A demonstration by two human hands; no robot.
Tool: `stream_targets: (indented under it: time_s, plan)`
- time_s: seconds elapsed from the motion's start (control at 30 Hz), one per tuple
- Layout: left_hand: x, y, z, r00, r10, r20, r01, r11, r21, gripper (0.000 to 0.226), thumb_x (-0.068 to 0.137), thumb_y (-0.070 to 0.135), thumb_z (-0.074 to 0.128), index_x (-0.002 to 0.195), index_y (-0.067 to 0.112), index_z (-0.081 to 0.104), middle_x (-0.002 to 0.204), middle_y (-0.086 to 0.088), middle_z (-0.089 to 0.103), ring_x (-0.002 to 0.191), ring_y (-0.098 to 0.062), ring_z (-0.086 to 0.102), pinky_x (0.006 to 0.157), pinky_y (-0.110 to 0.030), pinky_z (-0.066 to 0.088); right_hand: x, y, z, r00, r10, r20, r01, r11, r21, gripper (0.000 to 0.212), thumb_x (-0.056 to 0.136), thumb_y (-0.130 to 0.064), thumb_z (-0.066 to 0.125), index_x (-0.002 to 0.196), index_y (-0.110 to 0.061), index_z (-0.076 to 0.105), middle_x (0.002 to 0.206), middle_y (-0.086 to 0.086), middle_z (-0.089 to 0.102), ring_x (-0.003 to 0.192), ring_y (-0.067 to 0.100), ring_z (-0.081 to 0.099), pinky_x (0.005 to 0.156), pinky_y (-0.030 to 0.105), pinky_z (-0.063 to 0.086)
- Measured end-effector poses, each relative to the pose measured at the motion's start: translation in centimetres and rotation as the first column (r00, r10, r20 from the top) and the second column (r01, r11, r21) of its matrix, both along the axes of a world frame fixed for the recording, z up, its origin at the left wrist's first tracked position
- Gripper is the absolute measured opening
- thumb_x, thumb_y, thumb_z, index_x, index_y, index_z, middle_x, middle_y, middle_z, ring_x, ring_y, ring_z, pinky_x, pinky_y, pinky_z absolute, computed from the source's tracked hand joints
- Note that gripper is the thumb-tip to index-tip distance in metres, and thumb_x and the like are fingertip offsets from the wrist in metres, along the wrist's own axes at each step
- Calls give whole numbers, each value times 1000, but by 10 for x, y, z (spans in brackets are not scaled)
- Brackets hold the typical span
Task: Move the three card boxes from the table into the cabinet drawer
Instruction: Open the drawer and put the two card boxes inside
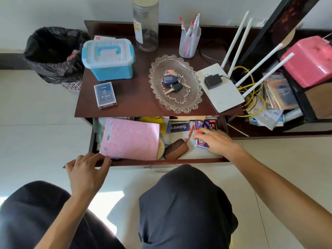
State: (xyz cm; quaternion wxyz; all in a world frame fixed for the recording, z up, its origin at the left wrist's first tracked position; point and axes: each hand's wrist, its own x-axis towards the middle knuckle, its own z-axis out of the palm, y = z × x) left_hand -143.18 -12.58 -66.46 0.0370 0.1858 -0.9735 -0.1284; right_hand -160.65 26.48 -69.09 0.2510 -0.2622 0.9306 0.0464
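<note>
The right hand (214, 141) gripped a card box (200, 143) inside the open drawer (161, 161); the left hand (88, 167) clutched the drawer's front edge. A blue card box (105, 95) lay on the table (136, 90).

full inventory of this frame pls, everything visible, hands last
card box: 1, dark blue, tabletop front left
card box: 1, white-purple, drawer right, under right hand
storage box: 1, blue with white lid, tabletop back left
jar: 1, clear, tabletop back
pen cup: 1, translucent, holding pens
glass dish: 1, clear, tabletop centre, holding keys
router: 1, white, tabletop right, black adapter on it
folder: 1, pink, drawer left
pouch: 1, brown, drawer centre
bin: 1, black liner, floor left
pink case: 1, shelf right
left hand: drawer front edge
right hand: in drawer
</note>
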Motion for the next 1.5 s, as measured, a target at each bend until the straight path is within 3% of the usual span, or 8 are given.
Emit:
stream_targets:
  time_s: [0.17, 0.37, 0.53, 0.73, 1.03, 1.17, 1.33, 1.5]
  plan:
    - [-6, 11, 7, 998, -39, 38, 38, 999, 37, 33, 96, 37, 52, 77, 18, 71, 76, 4, 68, 73, -20, 60, 84, -39, 33, -5, 1, -11, 994, 101, -31, -98, 993, 69, 77, 83, 9, 62, 135, -44, 43, 141, 4, 43, 131, 31, 48, 104, 48, 44]
    - [-6, 14, 2, 997, -34, 75, 39, 997, -66, 43, 92, 40, 41, 64, 17, 64, 67, 6, 62, 67, -21, 55, 79, -38, 32, -3, 1, -13, 984, 139, -108, -128, 987, 101, 64, 88, 6, 62, 132, -39, 49, 144, 11, 35, 140, 38, 36, 100, 49, 49]
    - [-6, 15, -2, 999, -32, 34, 35, 996, -86, 44, 93, 39, 41, 59, 18, 58, 62, 7, 56, 61, -18, 50, 74, -35, 28, -5, 2, -9, 990, 108, -89, -100, 991, 88, 56, 91, -1, 62, 131, -38, 51, 135, 10, 39, 128, 33, 47, 92, 45, 52]
    - [-6, 15, -4, 999, -22, 26, 24, 995, -93, 43, 93, 36, 43, 57, 16, 57, 60, 6, 55, 61, -19, 50, 75, -37, 31, -2, 0, -6, 998, 48, -48, -41, 989, 139, 55, 96, -6, 60, 137, -40, 49, 142, 10, 38, 137, 35, 40, 102, 50, 46]
    - [-5, 15, -1, 999, -21, 29, 24, 996, -84, 42, 93, 34, 45, 57, 16, 56, 61, 7, 57, 63, -19, 52, 75, -37, 31, 0, -2, 2, 996, -90, 7, 88, 983, 163, 60, 95, -10, 65, 141, -43, 47, 149, 7, 41, 131, 31, 51, 100, 47, 48]
    - [-5, 14, -3, 1000, -18, 20, 20, 996, -85, 41, 92, 34, 47, 56, 16, 55, 60, 7, 56, 62, -19, 50, 75, -37, 31, 0, -25, 23, 983, -180, -29, 178, 981, -71, 51, 92, -32, 69, 140, -40, 53, 137, -2, 56, 121, 24, 59, 87, 41, 52]
    - [-5, 13, -5, 999, -7, 31, 10, 997, -78, 42, 94, 36, 48, 56, 19, 55, 60, 9, 55, 61, -16, 48, 74, -37, 32, 11, -91, 73, 989, -148, 25, 142, 875, -462, 29, 91, -41, 68, 120, -35, 68, 89, -10, 69, 78, 10, 67, 68, 38, 57]
    - [-4, 10, -8, 999, 4, 36, -2, 999, -47, 44, 95, 44, 41, 58, 25, 56, 64, 13, 57, 63, -11, 49, 77, -34, 34, 6, -179, 109, 998, -65, 29, 67, 741, -668, 38, 91, -54, 60, 122, -33, 66, 90, -11, 67, 73, 8, 65, 69, 36, 58]
